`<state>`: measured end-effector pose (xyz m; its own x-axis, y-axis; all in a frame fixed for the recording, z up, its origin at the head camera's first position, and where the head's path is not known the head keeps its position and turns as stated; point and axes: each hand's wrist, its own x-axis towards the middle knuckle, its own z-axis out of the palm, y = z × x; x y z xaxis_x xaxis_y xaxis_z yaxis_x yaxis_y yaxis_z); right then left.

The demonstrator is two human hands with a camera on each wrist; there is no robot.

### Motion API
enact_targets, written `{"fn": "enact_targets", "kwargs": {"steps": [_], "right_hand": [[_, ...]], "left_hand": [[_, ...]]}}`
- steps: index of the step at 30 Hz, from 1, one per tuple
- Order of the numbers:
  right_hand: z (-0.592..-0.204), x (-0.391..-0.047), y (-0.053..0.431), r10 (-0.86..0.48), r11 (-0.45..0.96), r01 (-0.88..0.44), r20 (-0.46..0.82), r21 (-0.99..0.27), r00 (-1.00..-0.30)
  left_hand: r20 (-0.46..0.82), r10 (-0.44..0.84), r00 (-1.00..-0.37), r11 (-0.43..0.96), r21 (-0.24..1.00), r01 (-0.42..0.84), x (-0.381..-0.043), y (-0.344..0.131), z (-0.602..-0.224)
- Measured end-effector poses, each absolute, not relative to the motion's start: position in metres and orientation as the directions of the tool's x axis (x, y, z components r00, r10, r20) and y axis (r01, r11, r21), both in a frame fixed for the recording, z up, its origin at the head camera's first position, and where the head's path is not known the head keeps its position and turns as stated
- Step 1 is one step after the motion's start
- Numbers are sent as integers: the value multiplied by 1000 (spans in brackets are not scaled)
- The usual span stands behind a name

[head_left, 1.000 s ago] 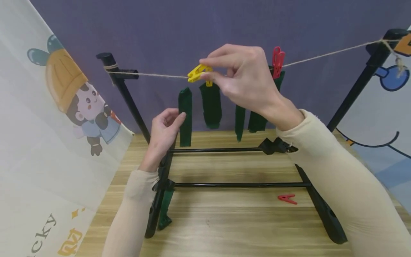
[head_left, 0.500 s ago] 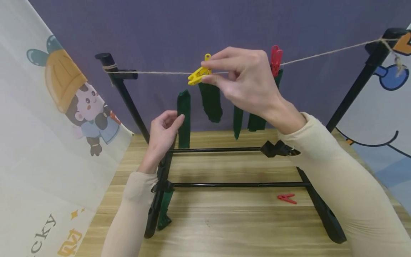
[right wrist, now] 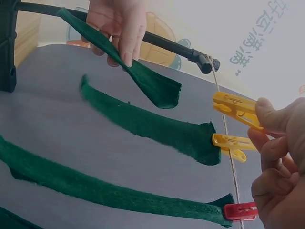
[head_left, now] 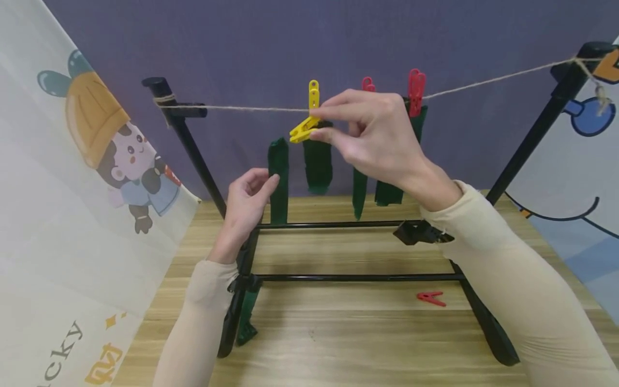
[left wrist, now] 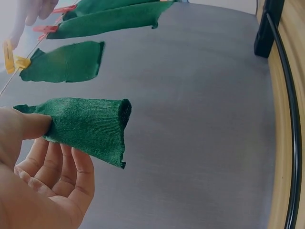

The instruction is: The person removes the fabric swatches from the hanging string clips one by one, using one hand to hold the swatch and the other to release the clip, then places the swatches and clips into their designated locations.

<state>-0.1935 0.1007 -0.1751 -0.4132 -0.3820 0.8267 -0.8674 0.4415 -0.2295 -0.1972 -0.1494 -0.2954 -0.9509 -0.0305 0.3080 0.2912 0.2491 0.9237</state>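
Note:
My left hand (head_left: 246,201) pinches a strip of green knit cloth (head_left: 279,177) between thumb and fingers. It holds the cloth upright, below the twine line (head_left: 242,109) and apart from it. My right hand (head_left: 382,129) pinches a yellow clothespin (right wrist: 234,107) by its handle ends, beside the line. A second yellow clothespin (head_left: 314,95) clamps another green cloth (head_left: 318,161) to the twine, just behind the held one. Further right, red clothespins (head_left: 417,92) fasten more green cloths (head_left: 388,188), partly hidden by my right hand.
The twine runs between two black posts (head_left: 186,137) of a rack with black crossbars (head_left: 358,278). A loose red clothespin (head_left: 431,298) lies on the wooden tabletop (head_left: 338,333). Another green cloth (head_left: 249,317) lies by the rack's left foot. A purple-grey backdrop (head_left: 271,48) stands behind.
My right hand has come down slightly with the yellow clothespin, bringing the one on the line and another red one into view. My left hand with its cloth has hardly moved.

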Motion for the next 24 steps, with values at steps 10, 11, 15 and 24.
{"fn": "enact_targets", "kwargs": {"steps": [10,11,15,24], "right_hand": [[-187,-196,102,-373,426,-862,815,-273,-443],[-189,-196,102,-372,424,-863,816,-275,-443],[-195,-199,103,-379,423,-864,813,-272,-441],[-206,-198,104,-392,448,-836,771,-317,-503]], "left_hand": [[293,-20,-956,241,929,280,-197,-149,-299],[295,-20,-955,241,929,282,-197,-150,-299],[295,-17,-955,233,930,283,-196,-151,-302],[279,-12,-960,230,935,269,-194,-153,-309]]}}
